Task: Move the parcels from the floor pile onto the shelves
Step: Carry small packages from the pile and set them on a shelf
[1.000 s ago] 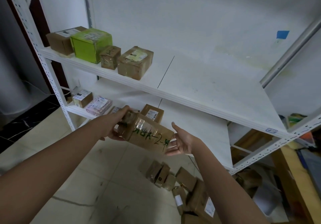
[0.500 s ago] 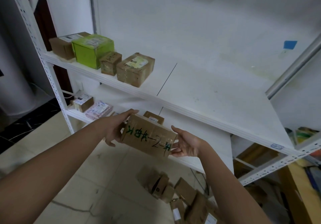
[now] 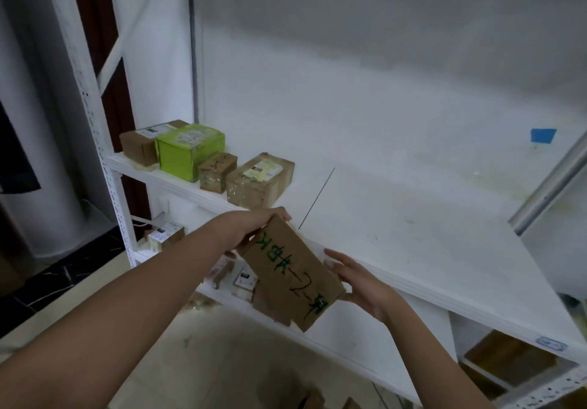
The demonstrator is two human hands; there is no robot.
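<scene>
Item under handling: one cardboard parcel [image 3: 290, 277] with green handwriting on its upper face. It is held in the air, tilted, far end higher than near end, just in front of the front lip of the upper shelf [image 3: 413, 234] and above the lower shelf [image 3: 365, 338]. Whether it touches the lip cannot be told.

Left hand [image 3: 254, 227]: fingers curled over the parcel's far left end, gripping it.

Right hand [image 3: 359, 281]: fingers straight and laid against the parcel's right side, thumb at the near corner.

Upper shelf, left portion: a row of four, running left to right: brown box [image 3: 139, 145], green box [image 3: 187, 154], small brown box [image 3: 217, 170], taped brown box [image 3: 259, 180].

Lower shelf, left end: a labelled small box [image 3: 165, 235]; further packets lie partly hidden behind the left forearm.

Wall, far right: a patch of blue tape [image 3: 543, 135].
</scene>
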